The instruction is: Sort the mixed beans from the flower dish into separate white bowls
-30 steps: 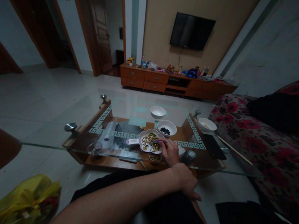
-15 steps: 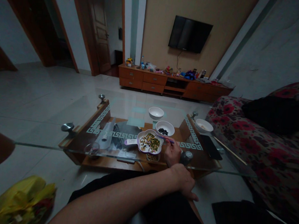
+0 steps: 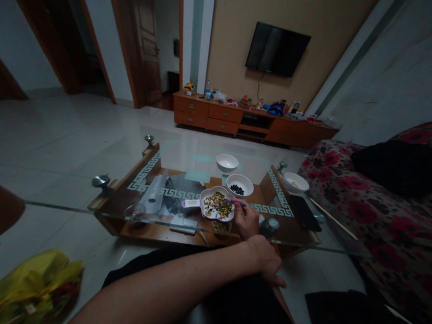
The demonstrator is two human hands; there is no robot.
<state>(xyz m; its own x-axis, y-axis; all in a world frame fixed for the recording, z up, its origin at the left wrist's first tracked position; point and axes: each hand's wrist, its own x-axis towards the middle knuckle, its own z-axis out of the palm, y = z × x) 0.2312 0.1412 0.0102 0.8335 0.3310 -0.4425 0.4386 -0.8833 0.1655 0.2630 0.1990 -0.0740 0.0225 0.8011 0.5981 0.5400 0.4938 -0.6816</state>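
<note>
On the glass table (image 3: 179, 163): flower-shaped dish (image 3: 215, 215) near the sitter's edge, w/ mixed beans or grains in it (yellow, green, dark bits, too small to ID)
Dish handle (image 3: 191, 203): points left, white label on it
Right hand (image 3: 247, 222): closed on a thin purple tool (image 3: 238, 203), tip over the dish; can't tell if it's pinching a bean rn
Left hand (image 3: 266, 259): draped over the right wrist/forearm area; can't tell if it's gripping
Black-bean bowl (image 3: 249, 186): white, round, just beyond the dish
Farther white bowl (image 3: 227, 163): no contents that I can see tbh
Right-side bowl (image 3: 296, 182): smth pale inside, near the long stick (image 3: 332, 218) & dark flat thing (image 3: 304, 212)
Jar (image 3: 269, 227): right of the right hand
Floor: yellow bag (image 3: 25, 287), lower left (kinda lumpy lol)
</note>
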